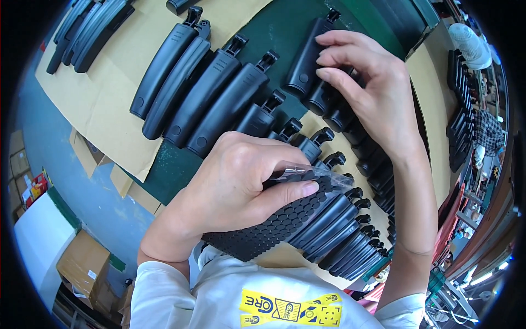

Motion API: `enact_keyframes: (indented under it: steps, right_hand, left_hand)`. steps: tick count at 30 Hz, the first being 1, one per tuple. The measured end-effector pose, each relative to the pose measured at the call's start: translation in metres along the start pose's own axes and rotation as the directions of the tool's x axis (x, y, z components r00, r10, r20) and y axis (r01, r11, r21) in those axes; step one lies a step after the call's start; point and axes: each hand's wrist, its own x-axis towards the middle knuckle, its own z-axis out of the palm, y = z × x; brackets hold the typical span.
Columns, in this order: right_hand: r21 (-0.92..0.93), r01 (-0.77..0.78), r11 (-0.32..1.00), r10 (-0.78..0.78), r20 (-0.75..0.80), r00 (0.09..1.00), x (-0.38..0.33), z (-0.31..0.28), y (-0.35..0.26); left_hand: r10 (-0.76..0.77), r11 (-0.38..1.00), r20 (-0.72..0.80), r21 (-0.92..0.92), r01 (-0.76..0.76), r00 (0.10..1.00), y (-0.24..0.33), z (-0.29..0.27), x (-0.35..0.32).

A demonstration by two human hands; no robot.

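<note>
My left hand is closed on a sheet of black round pads, its thumb flat on the near face. Clear plastic film sticks out at the sheet's upper edge. Higher up, my right hand hovers with fingers curved and thumb apart, and no object shows between them. Beside its fingertips lies a long black plastic part with a hinged clip at its top and a round spot near its lower end. Similar black parts lie in a row left of it, several partly hidden behind my left hand.
Brown cardboard sheets cover much of the green table. More black parts lie at the far left, and a line of them runs down the right. Cardboard boxes stand on the floor at lower left.
</note>
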Motion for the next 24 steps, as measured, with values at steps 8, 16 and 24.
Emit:
enact_keyframes:
  steps: [8, 16, 24]
  right_hand:
    - [-0.238, 0.211, 0.948, -0.244, -0.120, 0.962, -0.021, 0.013, 0.000]
    - [-0.303, 0.285, 0.909, -0.334, -0.125, 0.934, -0.019, 0.028, 0.002]
    - [-0.412, 0.349, 0.842, -0.392, -0.021, 0.920, -0.010, 0.027, -0.008]
  left_hand:
    - [-0.034, 0.999, 0.029, 0.014, 0.033, 0.999, 0.002, -0.002, 0.001]
    - [-0.030, 0.999, 0.008, 0.011, 0.030, 1.000, 0.002, 0.001, 0.000]
    - [-0.012, 0.999, 0.016, 0.033, 0.011, 1.000, 0.002, 0.002, 0.002]
